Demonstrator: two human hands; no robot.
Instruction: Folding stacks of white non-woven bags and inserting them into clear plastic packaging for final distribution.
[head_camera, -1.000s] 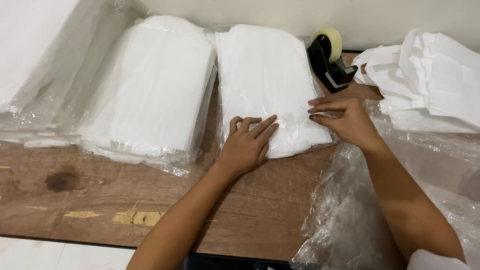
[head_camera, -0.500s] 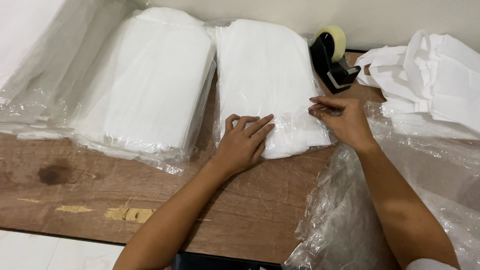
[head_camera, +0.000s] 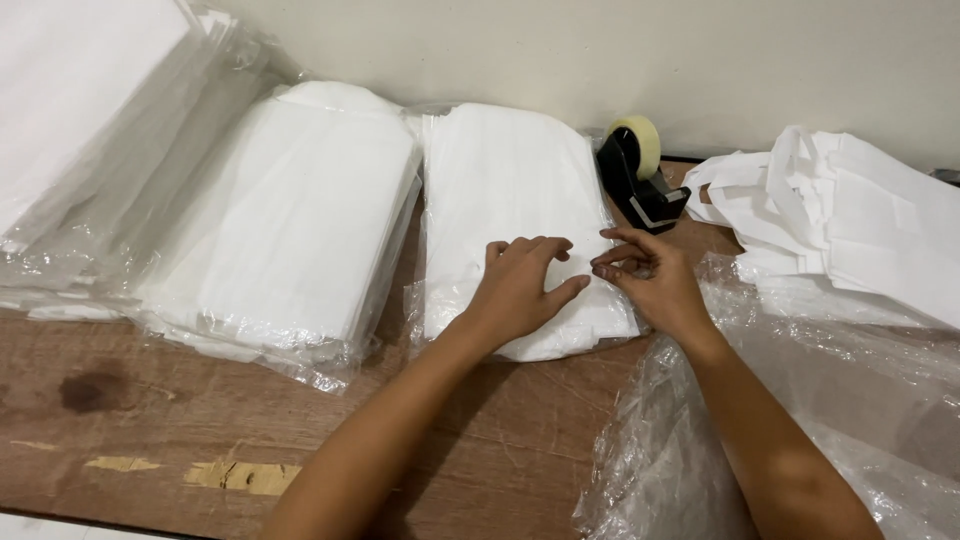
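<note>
Left hand flat on soft wrapped pack, fingers spread. Right hand just beside, fingertips pinched on slippery film edge. Probably light and floppy; best held at edges.

— What is different from a second ago?
— The right hand now sits further left on the wrapped white packet, fingertips almost meeting the left hand.
— And the left?
— Its fingers are now more curled.
</note>
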